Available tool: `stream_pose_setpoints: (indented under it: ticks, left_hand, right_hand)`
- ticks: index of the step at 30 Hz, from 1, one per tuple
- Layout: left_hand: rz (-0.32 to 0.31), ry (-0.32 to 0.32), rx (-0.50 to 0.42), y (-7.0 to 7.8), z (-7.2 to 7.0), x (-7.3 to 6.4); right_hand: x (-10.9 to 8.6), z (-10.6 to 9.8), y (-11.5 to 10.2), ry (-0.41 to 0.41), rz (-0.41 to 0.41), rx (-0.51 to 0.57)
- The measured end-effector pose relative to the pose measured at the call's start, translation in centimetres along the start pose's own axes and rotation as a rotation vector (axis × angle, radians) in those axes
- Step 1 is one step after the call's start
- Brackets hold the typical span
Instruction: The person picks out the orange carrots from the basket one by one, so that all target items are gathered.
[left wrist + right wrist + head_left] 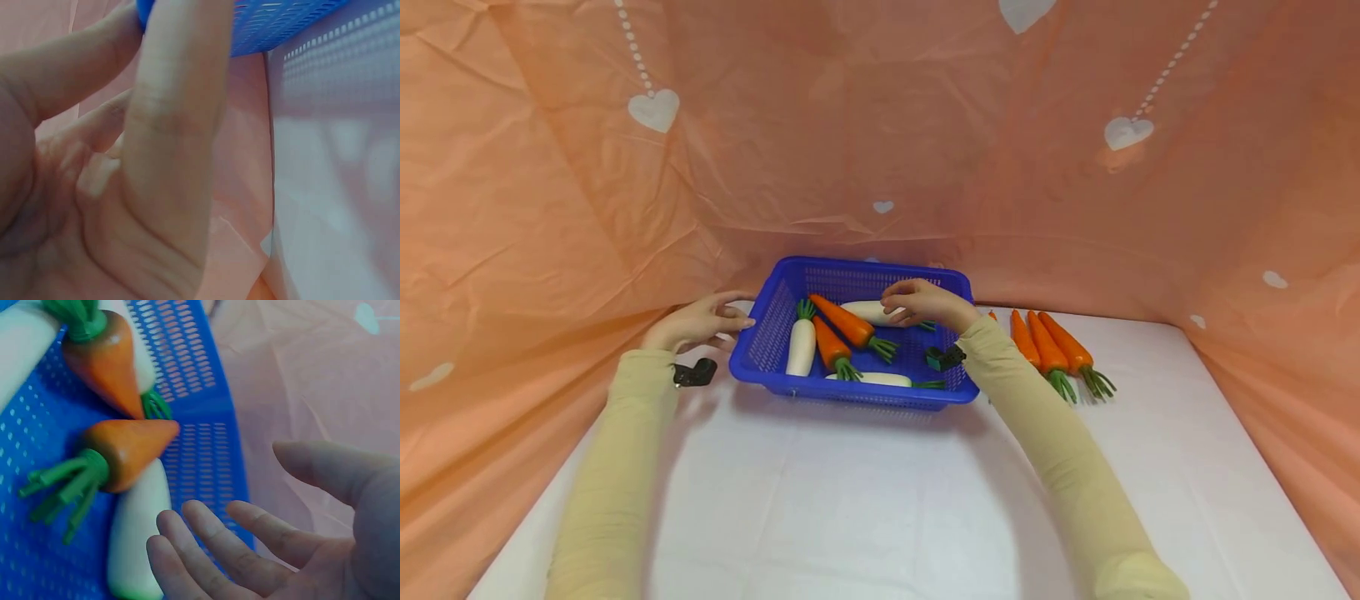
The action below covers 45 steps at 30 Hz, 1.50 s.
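A blue plastic basket [857, 402] holds two orange carrots [842, 321] with green tops and several white radishes [802, 346]. My left hand [696, 323] is at the basket's left side, its loosely bent fingertips right at the rim. In the left wrist view, fingers [178, 112] extend up toward the blue rim and the palm is bare. Over the right part of the basket hovers my right hand [928, 304], fingers relaxed and holding nothing. It partly covers the back radish [867, 311] in the head view. The right wrist view shows its fingers [244, 556] spread beside a radish [140, 537].
Several more carrots [1060, 346] lie on the white table [850, 500] right of the basket, partly hidden behind my right sleeve [1045, 433]. An orange cloth [850, 125] with white hearts hangs close behind the basket and along both sides.
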<state>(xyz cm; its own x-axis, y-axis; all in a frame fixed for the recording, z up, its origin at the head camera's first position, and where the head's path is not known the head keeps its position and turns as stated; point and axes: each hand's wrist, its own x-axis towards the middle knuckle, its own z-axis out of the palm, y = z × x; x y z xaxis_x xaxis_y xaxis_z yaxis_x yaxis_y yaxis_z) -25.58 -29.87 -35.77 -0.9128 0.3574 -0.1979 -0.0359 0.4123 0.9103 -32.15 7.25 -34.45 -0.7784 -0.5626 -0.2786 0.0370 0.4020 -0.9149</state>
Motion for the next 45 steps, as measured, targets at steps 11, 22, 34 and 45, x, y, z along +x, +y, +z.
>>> stream_pose_setpoints:
  ticks: [11, 22, 34, 45]
  left_hand:
    - [0.005, -0.005, 0.011, -0.3, -0.2, 0.1]
    - [-0.008, 0.004, -0.013, -0.2, -0.1, 0.3]
    - [-0.011, 0.004, -0.023, -0.4, -0.3, 0.5]
    - [-0.009, -0.002, -0.013, -0.1, -0.1, 0.3]
  right_hand:
    - [2.2, 1.5, 0.6, -0.037, 0.028, -0.173]
    - [3.7, 2.0, 1.4, -0.095, 0.079, -0.252]
    - [4.9, 3.4, 1.2, -0.078, 0.053, -0.364]
    - [5.3, 4.2, 1.5, -0.098, 0.023, -0.358]
